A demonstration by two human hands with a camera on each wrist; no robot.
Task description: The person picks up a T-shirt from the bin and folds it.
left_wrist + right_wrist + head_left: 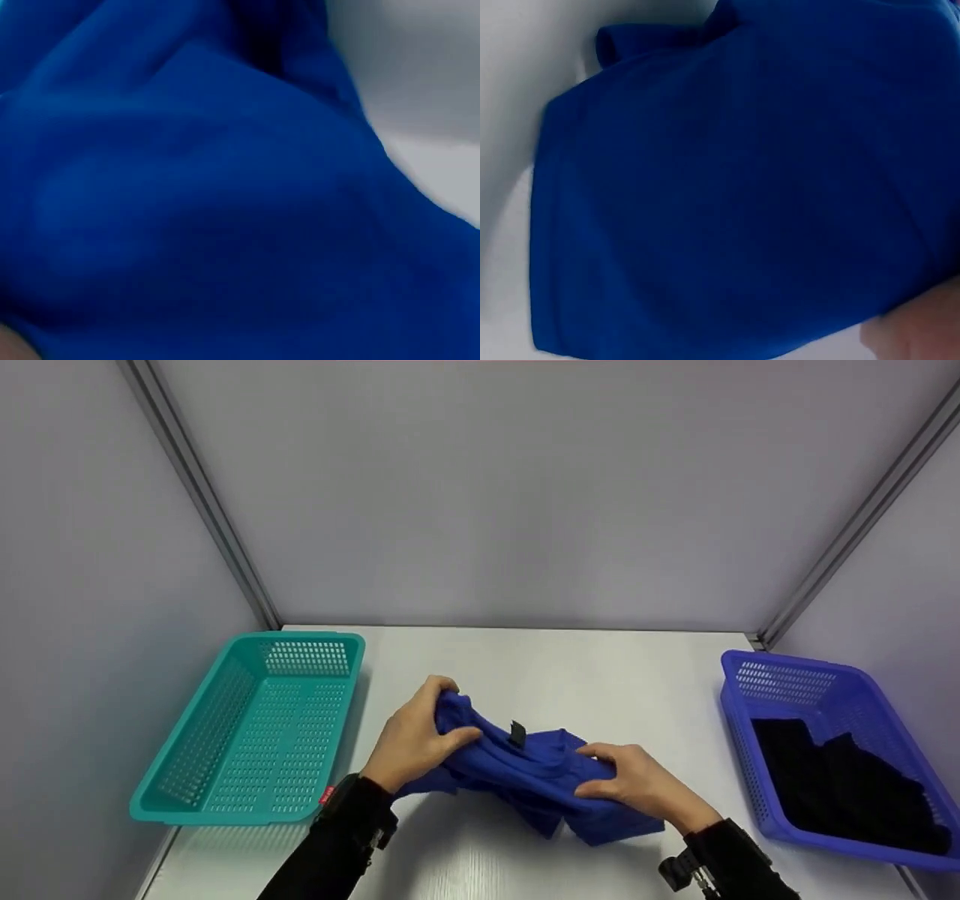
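A crumpled blue garment (525,769) with a small black label (517,734) is held up between both hands, close over the white table. My left hand (416,735) grips its upper left part between thumb and fingers. At its right side my right hand (634,780) pinches the cloth between thumb and fingertips. Folds of the blue garment (225,187) fill most of the left wrist view. In the right wrist view a wide hemmed end of the blue garment (705,202) hangs down, with part of the right hand (919,326) at the lower right corner.
To the left stands a teal basket (349,712) with nothing in it. A purple basket (739,750) at the right holds black cloth (847,787). Grey-white panels (510,495) enclose the back and sides of the white table (600,667).
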